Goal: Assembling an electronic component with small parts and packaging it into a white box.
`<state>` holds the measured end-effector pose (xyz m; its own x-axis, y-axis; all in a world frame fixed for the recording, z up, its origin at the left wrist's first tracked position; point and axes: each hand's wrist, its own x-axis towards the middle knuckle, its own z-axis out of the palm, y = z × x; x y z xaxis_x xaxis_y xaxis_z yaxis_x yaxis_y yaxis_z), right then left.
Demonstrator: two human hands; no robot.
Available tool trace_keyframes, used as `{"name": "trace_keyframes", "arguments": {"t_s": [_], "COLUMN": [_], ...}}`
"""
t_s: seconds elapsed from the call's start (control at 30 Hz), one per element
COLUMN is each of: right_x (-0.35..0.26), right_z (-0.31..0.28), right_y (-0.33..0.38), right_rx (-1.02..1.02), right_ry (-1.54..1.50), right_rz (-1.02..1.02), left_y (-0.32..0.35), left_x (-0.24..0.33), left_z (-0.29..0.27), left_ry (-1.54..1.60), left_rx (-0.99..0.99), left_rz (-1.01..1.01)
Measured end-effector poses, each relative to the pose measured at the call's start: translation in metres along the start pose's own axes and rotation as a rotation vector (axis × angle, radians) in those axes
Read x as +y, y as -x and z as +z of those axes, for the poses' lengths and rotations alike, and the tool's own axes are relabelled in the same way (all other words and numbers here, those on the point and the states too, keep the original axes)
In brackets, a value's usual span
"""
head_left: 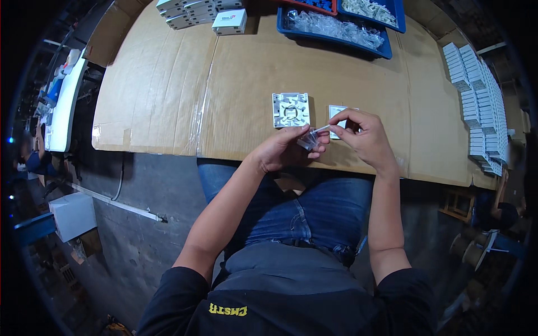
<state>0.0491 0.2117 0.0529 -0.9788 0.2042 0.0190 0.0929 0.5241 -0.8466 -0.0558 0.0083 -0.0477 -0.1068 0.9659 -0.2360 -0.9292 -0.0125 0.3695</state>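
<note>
Near the front edge of the cardboard-covered table, my left hand (282, 148) is closed around a small clear plastic bag (306, 141). Between thumb and fingertips, my right hand (367, 134) pinches a thin white stick-like piece (322, 129). Its left end meets the bag; whether it sits inside cannot be made out. Just beyond my left hand lies an open white square plastic case (291, 106) with moulded guides and a round centre. A flat white panel (336, 111) lies behind my right hand, which partly covers it.
Blue trays (291, 32) at the back hold clear bags and small white parts, beside a red tray (322, 7) with blue pieces. White boxes (228, 22) are piled at the back left. Stacked white cases (476, 101) line the right edge. Other people are partly visible at both sides.
</note>
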Motion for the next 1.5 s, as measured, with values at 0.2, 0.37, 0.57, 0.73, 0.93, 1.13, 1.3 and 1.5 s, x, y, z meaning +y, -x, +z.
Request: {"name": "trace_keyframes", "arguments": {"t_s": [0.2, 0.37, 0.57, 0.73, 0.93, 1.13, 1.3, 1.5], "right_x": [-0.012, -0.017, -0.014, -0.021, -0.024, -0.022, -0.015, -0.011], "right_z": [-0.018, -0.02, -0.019, -0.017, -0.002, 0.006, 0.008, 0.008], "right_y": [-0.005, -0.003, 0.0, -0.001, -0.01, -0.011, -0.016, -0.026], "right_rx": [0.024, 0.005, -0.011, -0.079, -0.107, -0.103, -0.145, -0.244], "right_ry": [-0.059, -0.001, 0.013, 0.001, 0.022, 0.106, 0.079, 0.041], "right_rz": [0.064, 0.073, 0.065, 0.093, -0.018, 0.038, -0.066, -0.108], "left_y": [0.002, 0.004, 0.004, 0.004, 0.001, 0.0, 0.002, 0.001], "left_x": [0.0, 0.0, -0.001, -0.001, -0.002, -0.004, -0.001, -0.003], "left_z": [0.007, 0.0, 0.001, 0.001, -0.002, -0.011, 0.0, -0.003], "left_ry": [-0.097, -0.072, -0.129, -0.215, -0.152, -0.007, -0.08, -0.078], "left_rx": [0.057, 0.008, -0.012, -0.005, -0.033, -0.027, 0.064, 0.056], "left_rz": [0.074, 0.043, 0.084, 0.136, 0.154, 0.073, 0.088, 0.104]}}
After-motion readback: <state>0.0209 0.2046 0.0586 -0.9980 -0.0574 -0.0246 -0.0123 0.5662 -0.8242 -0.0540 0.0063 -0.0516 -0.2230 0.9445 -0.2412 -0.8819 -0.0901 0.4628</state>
